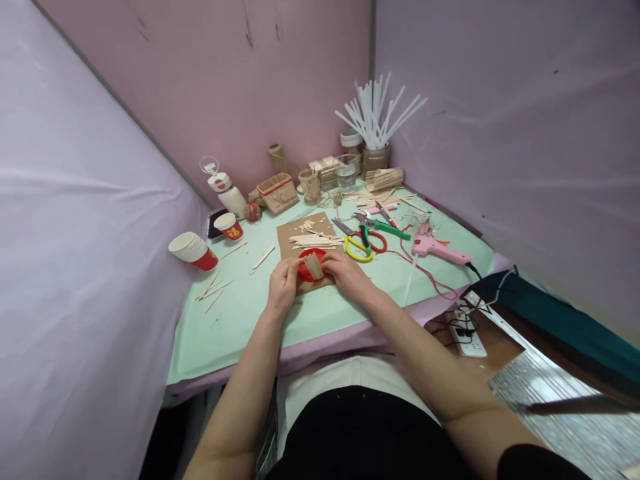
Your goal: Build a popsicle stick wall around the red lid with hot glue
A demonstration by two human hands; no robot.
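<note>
A round red piece (304, 271) lies over the front part of a brown board (287, 235), with a small tan folded piece (314, 267) standing on or in front of it. My left hand (284, 283) is at its left edge, thumb and fingers pinched together at the rim. My right hand (346, 273) is on the other side, fingers closed at the right edge of the red and tan pieces. What exactly each fingertip grips is too small to make out. Just behind, a pile of wooden sticks (316, 241) and small cut bits (309, 225) rest on the board.
Scissors (358, 248), green-handled pliers (390, 229) and a pink glue gun (440, 250) with red cord lie right. Paper cups (193, 250), a white bottle (231, 199) and loose sticks are left. A basket (279, 193), a glass (346, 175) and white sticks (375, 113) stand behind.
</note>
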